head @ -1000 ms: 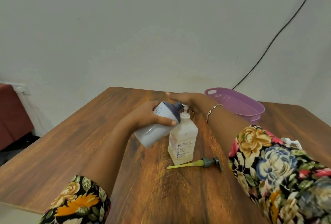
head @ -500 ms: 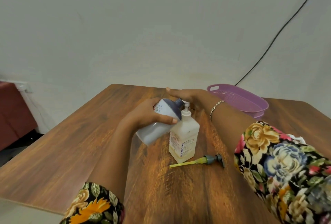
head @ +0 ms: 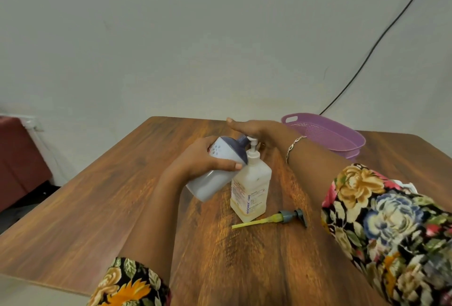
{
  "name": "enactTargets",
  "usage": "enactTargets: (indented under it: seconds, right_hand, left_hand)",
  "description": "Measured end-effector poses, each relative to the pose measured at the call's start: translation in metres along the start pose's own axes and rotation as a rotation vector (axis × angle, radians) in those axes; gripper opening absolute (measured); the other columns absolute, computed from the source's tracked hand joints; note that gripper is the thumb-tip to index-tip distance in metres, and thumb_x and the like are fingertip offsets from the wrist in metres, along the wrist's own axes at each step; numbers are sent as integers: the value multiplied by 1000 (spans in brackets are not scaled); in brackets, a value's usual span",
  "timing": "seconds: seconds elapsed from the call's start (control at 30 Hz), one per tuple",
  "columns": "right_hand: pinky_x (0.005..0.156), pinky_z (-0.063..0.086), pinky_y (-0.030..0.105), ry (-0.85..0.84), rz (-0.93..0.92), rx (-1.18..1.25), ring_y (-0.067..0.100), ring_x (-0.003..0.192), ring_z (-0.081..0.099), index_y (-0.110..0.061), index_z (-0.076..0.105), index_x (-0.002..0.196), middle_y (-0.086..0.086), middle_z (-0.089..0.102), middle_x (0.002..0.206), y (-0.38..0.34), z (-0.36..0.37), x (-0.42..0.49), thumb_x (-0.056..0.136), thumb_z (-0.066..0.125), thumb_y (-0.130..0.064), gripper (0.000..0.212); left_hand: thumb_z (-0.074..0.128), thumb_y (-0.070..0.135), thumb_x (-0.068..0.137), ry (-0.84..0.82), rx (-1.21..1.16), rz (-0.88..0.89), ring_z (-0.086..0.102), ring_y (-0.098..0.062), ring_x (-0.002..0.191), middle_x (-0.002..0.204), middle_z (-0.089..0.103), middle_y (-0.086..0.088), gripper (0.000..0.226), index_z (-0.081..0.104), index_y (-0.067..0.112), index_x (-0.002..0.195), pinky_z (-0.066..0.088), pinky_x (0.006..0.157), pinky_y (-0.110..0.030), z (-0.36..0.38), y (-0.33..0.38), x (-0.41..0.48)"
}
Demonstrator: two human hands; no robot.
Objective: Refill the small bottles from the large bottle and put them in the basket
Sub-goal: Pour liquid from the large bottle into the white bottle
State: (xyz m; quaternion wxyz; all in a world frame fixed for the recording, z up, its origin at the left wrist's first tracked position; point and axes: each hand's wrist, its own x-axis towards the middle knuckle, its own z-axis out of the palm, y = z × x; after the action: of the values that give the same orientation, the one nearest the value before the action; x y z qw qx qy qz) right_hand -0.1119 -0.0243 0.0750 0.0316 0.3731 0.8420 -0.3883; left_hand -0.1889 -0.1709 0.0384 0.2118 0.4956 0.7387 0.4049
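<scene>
- The left hand grips the small bottle, fingers and thumb curled round its body. It is smooth, pale, opaque plastic with a rounded dark blue shoulder, and it is held off the table, tilted with its mouth up.
- Its mouth meets the white pump head of the large bottle.
- The large bottle is square, of cloudy translucent plastic. It has yellowish liquid low inside and a printed label, and stands upright mid-table.
- The right hand lies flat over the pump head with its fingers straight, and hides the top of it. A thin metal bracelet circles the wrist.
- A loose pump, with a grey head and a yellow tube, lies flat just in front of the large bottle.
- The basket is oval lilac plastic with perforated walls. It sits at the far right of the table, partly hidden by the right forearm.
- The table is glossy wood-grain. A black cable runs down the plain wall.
</scene>
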Motion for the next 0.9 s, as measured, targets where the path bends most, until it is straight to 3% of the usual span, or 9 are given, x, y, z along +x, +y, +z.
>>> enactTargets:
  seconds: [0.17,0.33,0.43,0.5,0.6,0.7,0.77,0.87,0.9]
  right_hand:
    - [75,43,38,37,6,2,32,95,54,0,47,127,21,55,118,2,7,-1,92,25,-63,75]
    - [70,39,32,150,34,-138,19,61,45,-4,49,93,10,48,71,1,13,3,100,21,-48,52]
    - [75,40,35,115,24,-75,26,80,53,-2,47,126,17,59,102,-1,9,-1,99,23,-51,61]
    - [76,40,38,55,36,-11,32,102,53,-1,42,134,21,52,127,-3,3,-6,95,24,-59,72]
    - [75,41,39,36,44,10,36,108,52,-2,41,135,23,51,129,-6,-1,-11,96,20,-57,71]
    - [64,38,31,89,12,47,25,78,51,-2,50,126,18,60,102,-4,3,-8,100,22,-49,61]
    - [68,39,32,109,33,-27,21,68,46,-4,52,118,19,59,96,-4,8,-6,101,25,-43,50]
    - [79,40,34,157,61,-140,19,64,44,-15,46,75,20,56,118,-3,13,1,102,29,-33,37]
    - [81,40,35,167,61,-153,20,65,44,-20,45,72,19,53,124,-5,13,2,102,30,-32,36]
  left_hand:
    - [78,35,68,5,20,-5,59,-12,81,91,60,7,38,54,29,97,50,62,-23,2,1,-1]
    - [78,34,67,-23,36,-21,60,-14,81,91,61,5,41,55,26,100,52,69,-28,3,-2,-3]
    - [78,36,67,-15,40,-14,61,-16,84,94,62,4,45,55,25,104,53,70,-29,1,-1,-4]
    - [77,36,68,0,30,-3,61,-16,85,95,61,3,44,54,26,103,53,71,-29,-1,3,-3]
    - [77,38,68,5,66,2,60,-16,86,97,61,2,47,54,25,106,54,73,-31,-4,6,0]
    - [77,37,68,4,60,-6,60,-17,86,97,61,1,46,54,25,105,53,71,-29,-3,5,-1]
    - [78,37,68,-14,64,-7,60,-15,86,95,61,3,45,54,26,104,52,70,-28,-1,1,-1]
    - [77,35,70,-51,82,0,58,-11,82,91,59,8,43,52,27,104,49,64,-21,0,0,-2]
    - [76,34,70,-54,78,3,58,-10,81,91,58,9,42,51,28,103,48,63,-20,0,-1,-2]
